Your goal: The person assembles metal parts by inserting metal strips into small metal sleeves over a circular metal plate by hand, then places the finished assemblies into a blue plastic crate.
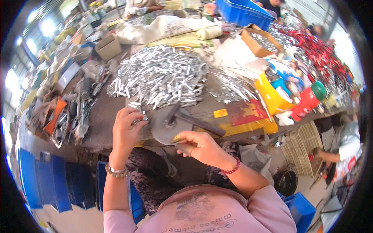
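My left hand (127, 126) is closed, pinching a small silver metal piece (144, 117) at the table's near edge, beside the large pile of silver metal strips (159, 75). To its right lies a round grey plate (161, 128) with a hammer (200, 123) on it, the hammer's handle pointing to the right. Just in front of the plate my right hand (204, 146) is closed round a small flat grey piece (185, 148), its exact kind unclear. Something yellow covers one fingertip (177, 138) of that hand.
Loose tools and orange scraps (56, 116) crowd the table's left. Thin silver rods (235, 85), a red sheet (247, 112), a yellow container (272, 95) and a red bottle (307, 103) lie right. A blue crate (243, 15) stands behind. Other people work nearby.
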Available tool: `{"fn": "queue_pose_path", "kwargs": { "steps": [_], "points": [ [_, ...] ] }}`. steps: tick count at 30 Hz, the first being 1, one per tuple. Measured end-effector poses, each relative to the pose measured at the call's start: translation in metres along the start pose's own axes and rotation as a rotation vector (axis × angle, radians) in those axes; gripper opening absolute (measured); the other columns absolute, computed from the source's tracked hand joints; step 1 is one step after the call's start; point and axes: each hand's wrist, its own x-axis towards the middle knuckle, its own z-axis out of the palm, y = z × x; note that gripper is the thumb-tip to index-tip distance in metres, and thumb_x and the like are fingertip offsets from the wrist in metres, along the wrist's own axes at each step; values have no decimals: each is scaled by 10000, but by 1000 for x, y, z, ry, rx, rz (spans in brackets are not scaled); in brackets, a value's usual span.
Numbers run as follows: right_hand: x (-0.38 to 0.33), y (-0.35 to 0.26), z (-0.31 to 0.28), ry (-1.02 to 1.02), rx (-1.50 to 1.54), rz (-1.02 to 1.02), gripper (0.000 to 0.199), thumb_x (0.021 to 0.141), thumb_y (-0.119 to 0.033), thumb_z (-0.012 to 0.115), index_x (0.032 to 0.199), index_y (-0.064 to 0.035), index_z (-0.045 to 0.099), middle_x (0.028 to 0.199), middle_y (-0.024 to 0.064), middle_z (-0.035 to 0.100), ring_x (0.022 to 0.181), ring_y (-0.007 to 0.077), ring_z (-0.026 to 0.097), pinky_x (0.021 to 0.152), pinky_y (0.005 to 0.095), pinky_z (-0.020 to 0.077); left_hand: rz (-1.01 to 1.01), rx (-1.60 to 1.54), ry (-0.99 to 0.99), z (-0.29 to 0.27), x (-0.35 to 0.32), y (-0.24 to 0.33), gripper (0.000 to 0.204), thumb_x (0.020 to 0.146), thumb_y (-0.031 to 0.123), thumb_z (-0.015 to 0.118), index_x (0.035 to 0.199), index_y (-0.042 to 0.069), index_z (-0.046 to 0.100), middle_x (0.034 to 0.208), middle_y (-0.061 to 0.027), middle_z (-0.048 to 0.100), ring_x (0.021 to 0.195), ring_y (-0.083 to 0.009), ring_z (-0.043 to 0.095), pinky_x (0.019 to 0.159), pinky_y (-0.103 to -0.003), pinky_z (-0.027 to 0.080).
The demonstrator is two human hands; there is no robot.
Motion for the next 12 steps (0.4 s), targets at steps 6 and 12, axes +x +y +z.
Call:
{"fn": "queue_pose_path", "kwargs": {
  "steps": [6,12],
  "points": [
    [-4,-54,-73,390,-734,-272,214,944,-75,732,1151,-84,785,1014,151,789,894,239,780,813,364,605,-193,-162,-67,-8,-23,37,184,834,-1,860,994,11,769,883,-87,712,790,-235,683,726,-354,543],
    [51,-48,-178,663,-1501,23,353,885,-175,782,1224,-78,766,1314,162,707,1292,338,656,1033,468,566,-111,-162,-117,2,-23,61,191,831,50,881,999,39,791,941,-113,762,896,-226,713,810,-390,554]
  ]
}}
